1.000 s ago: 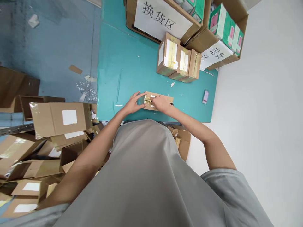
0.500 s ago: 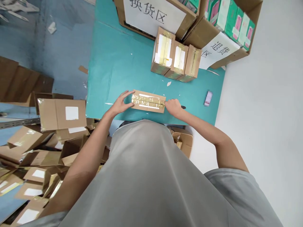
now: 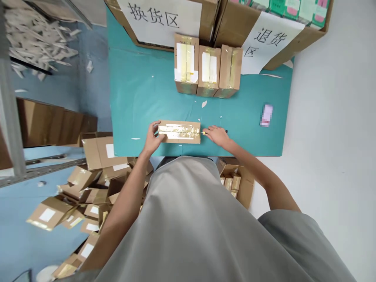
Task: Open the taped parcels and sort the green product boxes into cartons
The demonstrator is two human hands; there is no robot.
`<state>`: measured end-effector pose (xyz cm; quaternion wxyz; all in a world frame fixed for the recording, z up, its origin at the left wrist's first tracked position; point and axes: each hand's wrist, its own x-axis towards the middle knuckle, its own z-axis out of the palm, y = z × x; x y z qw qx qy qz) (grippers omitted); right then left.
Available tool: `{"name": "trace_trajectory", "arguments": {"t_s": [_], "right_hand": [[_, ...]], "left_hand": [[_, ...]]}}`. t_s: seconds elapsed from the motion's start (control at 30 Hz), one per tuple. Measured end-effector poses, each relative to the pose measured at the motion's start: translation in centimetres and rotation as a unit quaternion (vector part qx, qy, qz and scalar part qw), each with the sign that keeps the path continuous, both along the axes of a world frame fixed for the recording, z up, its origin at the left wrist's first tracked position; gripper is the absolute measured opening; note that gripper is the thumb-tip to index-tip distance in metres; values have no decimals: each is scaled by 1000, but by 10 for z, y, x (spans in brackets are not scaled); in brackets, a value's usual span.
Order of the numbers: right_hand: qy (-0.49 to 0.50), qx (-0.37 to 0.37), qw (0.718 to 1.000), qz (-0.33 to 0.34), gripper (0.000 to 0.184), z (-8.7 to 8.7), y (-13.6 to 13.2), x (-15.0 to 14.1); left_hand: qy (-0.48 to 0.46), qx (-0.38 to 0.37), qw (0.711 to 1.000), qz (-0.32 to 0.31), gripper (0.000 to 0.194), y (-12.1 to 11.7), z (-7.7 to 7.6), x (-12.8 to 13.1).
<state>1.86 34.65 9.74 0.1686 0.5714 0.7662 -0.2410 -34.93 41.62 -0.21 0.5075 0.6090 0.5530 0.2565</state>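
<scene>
A long cardboard box (image 3: pixel 179 138) with shiny tape along its top lies near the front edge of the teal table. My left hand (image 3: pixel 153 138) grips its left end, thumb on the top near side and fingers at the far corner. In my right hand (image 3: pixel 217 136), just off the box's right end, is a slim box cutter (image 3: pixel 204 132). Its tip points left at the taped seam and its dark rear end shows past my knuckles; most of the handle is hidden by my fingers.
Three taped cardboard boxes (image 3: pixel 209 72) stand in front of two large labelled cartons (image 3: pixel 235 25). A blurred pale item (image 3: pixel 266 115) lies at the right on the teal table (image 3: pixel 135 90). Opened boxes (image 3: pixel 96 196) are heaped on the floor at left; a carton (image 3: pixel 246 184) with small boxes stands below the table.
My right hand has drawn back slightly to the right from the box's end, and the box cutter now shows. My left hand still holds the box. The camera view has turned.
</scene>
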Motion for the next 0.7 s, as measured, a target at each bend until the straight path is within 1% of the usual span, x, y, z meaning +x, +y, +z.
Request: {"name": "trace_trajectory", "arguments": {"t_s": [0.1, 0.13, 0.23, 0.33, 0.47, 0.6, 0.7], "right_hand": [[47, 27, 998, -30, 44, -27, -18, 5], [56, 33, 997, -41, 44, -34, -23, 5], [68, 42, 995, -64, 45, -44, -31, 6], [72, 32, 995, -63, 45, -43, -31, 11], [74, 6, 995, -72, 45, -36, -27, 18], [59, 1, 993, -100, 44, -35, -30, 21], [64, 8, 988, -144, 44, -37, -38, 17]], "left_hand": [[-31, -50, 997, 43, 73, 0, -2, 8], [-33, -55, 997, 50, 71, 1, -2, 10], [-21, -50, 998, 46, 66, 4, 2, 12], [-4, -47, 998, 36, 65, 6, 5, 13], [-1, -54, 998, 41, 68, 6, 6, 18], [-11, -66, 997, 34, 71, 4, 8, 19], [-31, -65, 997, 32, 71, 4, 10, 19]]}}
